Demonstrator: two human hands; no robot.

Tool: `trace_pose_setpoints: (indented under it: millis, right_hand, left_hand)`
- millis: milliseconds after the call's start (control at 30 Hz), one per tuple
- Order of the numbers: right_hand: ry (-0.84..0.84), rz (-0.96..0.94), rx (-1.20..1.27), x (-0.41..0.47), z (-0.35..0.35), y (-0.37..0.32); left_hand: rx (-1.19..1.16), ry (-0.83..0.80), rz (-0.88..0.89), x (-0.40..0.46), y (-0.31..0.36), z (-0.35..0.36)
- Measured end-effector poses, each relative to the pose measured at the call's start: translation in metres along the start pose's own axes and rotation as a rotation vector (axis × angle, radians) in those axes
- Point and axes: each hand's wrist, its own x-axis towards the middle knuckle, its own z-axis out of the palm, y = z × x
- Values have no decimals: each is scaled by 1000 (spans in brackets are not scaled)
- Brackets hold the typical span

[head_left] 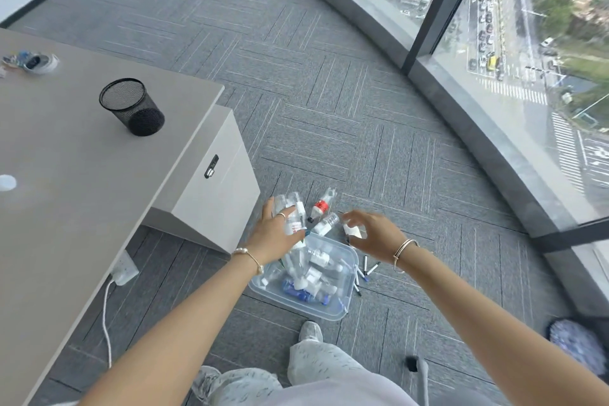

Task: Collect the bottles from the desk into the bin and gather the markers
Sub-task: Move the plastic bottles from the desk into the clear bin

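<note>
Above the clear plastic bin (pixel 342 301) on the carpet, the left hand (pixel 276 231) clamps several small clear bottles (pixel 294 212). The right hand (pixel 369 231), fingers spread, seems to hold a small bottle, though I cannot tell. Best lower both inside the bin's rim before letting go, clear of the markers (pixel 365 269) lying beside it.

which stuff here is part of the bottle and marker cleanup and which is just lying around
Job: left hand gripping bottles; right hand; clear bin; markers on the carpet; mesh cup.
Lying about: tape roll, power strip, cabinet.

Both arms stretched forward and down — left hand (pixel 275 227) with fingers closed in a grip, right hand (pixel 372 231) spread, fingers curled — bracelets on both wrists.
</note>
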Motion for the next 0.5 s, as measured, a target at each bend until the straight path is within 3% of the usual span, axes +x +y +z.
trace_pose_setpoints:
  millis: [500]
  right_hand:
    - [-61, -60, -43, 11, 13, -46]
  left_hand:
    - [-20, 82, -17, -23, -31, -31]
